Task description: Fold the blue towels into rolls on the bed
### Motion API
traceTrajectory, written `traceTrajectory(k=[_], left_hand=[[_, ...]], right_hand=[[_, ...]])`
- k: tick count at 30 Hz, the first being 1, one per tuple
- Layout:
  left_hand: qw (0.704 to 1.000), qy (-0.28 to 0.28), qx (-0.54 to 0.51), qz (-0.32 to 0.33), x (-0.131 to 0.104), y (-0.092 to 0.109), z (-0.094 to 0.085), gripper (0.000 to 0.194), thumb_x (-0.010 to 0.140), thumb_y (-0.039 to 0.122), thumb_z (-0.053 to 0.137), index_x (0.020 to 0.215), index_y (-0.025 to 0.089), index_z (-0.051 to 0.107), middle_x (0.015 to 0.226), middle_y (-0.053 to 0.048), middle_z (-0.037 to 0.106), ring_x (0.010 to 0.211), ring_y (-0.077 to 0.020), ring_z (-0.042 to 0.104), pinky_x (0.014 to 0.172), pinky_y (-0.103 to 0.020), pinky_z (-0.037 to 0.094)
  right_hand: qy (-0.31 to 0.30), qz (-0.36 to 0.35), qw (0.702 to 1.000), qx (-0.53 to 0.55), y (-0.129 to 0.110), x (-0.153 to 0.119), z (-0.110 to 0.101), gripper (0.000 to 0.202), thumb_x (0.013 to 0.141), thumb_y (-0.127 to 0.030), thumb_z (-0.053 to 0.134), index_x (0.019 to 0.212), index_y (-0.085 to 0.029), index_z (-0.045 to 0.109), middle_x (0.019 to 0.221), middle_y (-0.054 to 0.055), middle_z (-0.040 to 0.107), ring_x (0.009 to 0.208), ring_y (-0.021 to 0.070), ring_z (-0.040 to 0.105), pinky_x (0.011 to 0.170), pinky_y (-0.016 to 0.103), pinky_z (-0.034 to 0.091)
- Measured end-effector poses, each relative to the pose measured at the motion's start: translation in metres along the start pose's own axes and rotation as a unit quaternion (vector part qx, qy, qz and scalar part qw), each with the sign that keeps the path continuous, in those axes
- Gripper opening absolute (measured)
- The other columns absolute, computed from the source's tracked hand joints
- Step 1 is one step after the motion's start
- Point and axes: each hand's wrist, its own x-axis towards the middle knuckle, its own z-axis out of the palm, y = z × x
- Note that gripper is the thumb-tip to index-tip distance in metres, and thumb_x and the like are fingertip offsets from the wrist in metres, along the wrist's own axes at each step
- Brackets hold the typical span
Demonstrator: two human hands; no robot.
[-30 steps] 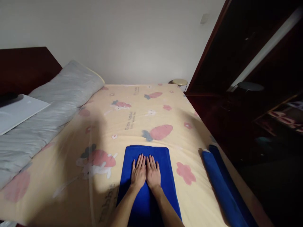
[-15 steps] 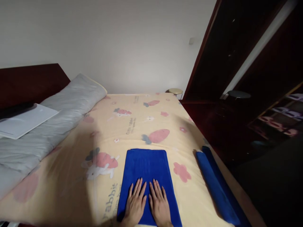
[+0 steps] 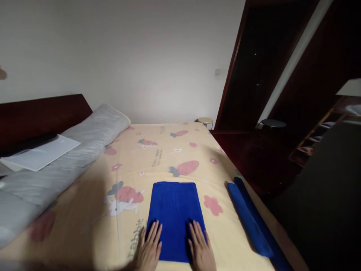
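Note:
A blue cloth (image 3: 176,210), folded into a flat rectangle, lies on the bed in front of me. My left hand (image 3: 150,244) rests at its lower left edge, fingers stretched out, palm down. At the lower right edge lies my right hand (image 3: 200,242), also flat with the fingers extended. Neither hand grips anything. The cloth's near edge shows between the two wrists. To the right, near the side of the bed, two long rolled or folded blue cloths (image 3: 248,220) lie side by side.
The bed (image 3: 180,150) has a yellow sheet with carrots, rabbits and flowers. A grey quilt (image 3: 84,139) lies along the left, with a white board-like thing (image 3: 47,150) on it. Two stools, one pale (image 3: 205,121) and one dark (image 3: 273,123), stand beyond the bed.
My hands have moved apart, from the middle of the folded cloth out to its left and right edges. The view has tilted up and turned slightly.

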Motion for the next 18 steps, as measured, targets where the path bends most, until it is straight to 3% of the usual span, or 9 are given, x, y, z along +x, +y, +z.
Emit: traceTrajectory(k=[4,7,9,14,18], left_hand=[[1.0,0.019,0.006,0.021,0.009,0.052,0.029,0.072,0.094,0.019,0.038,0.159,0.022,0.006,0.158,-0.003,0.04,0.142,-0.0186,0.043,0.115,-0.038,0.031],[0.999,0.025,0.021,0.033,0.005,0.059,0.037,0.072,0.095,0.021,0.039,0.159,0.021,0.008,0.157,-0.004,0.042,0.141,-0.0183,0.044,0.112,-0.035,0.033],[0.998,0.019,0.03,0.053,-0.004,0.043,0.03,0.069,0.097,0.024,0.039,0.16,0.022,0.011,0.157,-0.002,0.042,0.141,-0.0169,0.044,0.111,-0.034,0.035],[0.996,0.042,0.063,0.057,-0.032,-0.022,0.006,0.068,0.097,0.023,0.041,0.159,0.027,0.016,0.154,0.001,0.047,0.137,-0.0147,0.047,0.109,-0.032,0.035],[0.995,0.037,0.07,0.061,-0.049,-0.057,0.006,0.07,0.094,0.018,0.041,0.158,0.033,0.016,0.151,0.003,0.05,0.135,-0.014,0.05,0.109,-0.031,0.035]], right_hand=[[-0.034,-0.06,0.997,0.046,-0.049,0.001,0.029,0.06,0.098,-0.025,0.038,0.157,-0.025,0.028,0.154,0.006,0.041,0.137,0.026,0.047,0.107,0.041,0.044],[-0.053,-0.078,0.995,0.042,-0.047,-0.005,0.037,0.058,0.097,-0.025,0.04,0.155,-0.027,0.033,0.153,0.004,0.042,0.136,0.0245,0.05,0.107,0.039,0.044],[-0.042,-0.078,0.995,0.035,-0.029,-0.011,0.031,0.057,0.099,-0.029,0.041,0.155,-0.029,0.032,0.153,0.003,0.041,0.136,0.0247,0.05,0.108,0.039,0.043],[-0.014,-0.042,0.999,0.005,0.035,-0.033,0.005,0.056,0.101,-0.035,0.039,0.155,-0.034,0.028,0.153,0.001,0.042,0.133,0.0256,0.052,0.104,0.041,0.047],[-0.016,-0.018,1.0,-0.012,0.072,-0.051,-0.003,0.056,0.099,-0.031,0.038,0.154,-0.038,0.03,0.15,-0.001,0.047,0.129,0.0249,0.056,0.098,0.04,0.049]])
